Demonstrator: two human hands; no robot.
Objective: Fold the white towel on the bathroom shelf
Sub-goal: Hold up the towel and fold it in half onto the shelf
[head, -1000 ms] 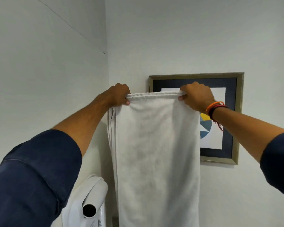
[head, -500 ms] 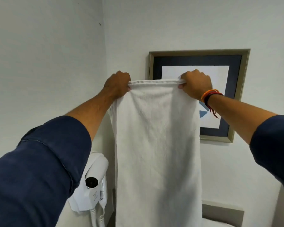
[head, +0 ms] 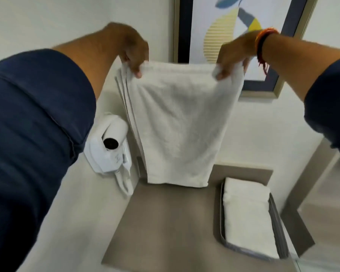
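Gripping the upper corners of the white towel (head: 177, 122), the left hand (head: 133, 50) and right hand (head: 232, 54) are each closed in a pinch. Towel hangs lengthwise, already doubled, its lower edge at or just above the taupe shelf (head: 165, 222). Hair dryer (head: 110, 146) wall-mounted to the left. Tray (head: 277, 228) with folded towel (head: 247, 216) to the right. Framed picture (head: 238, 20) behind.
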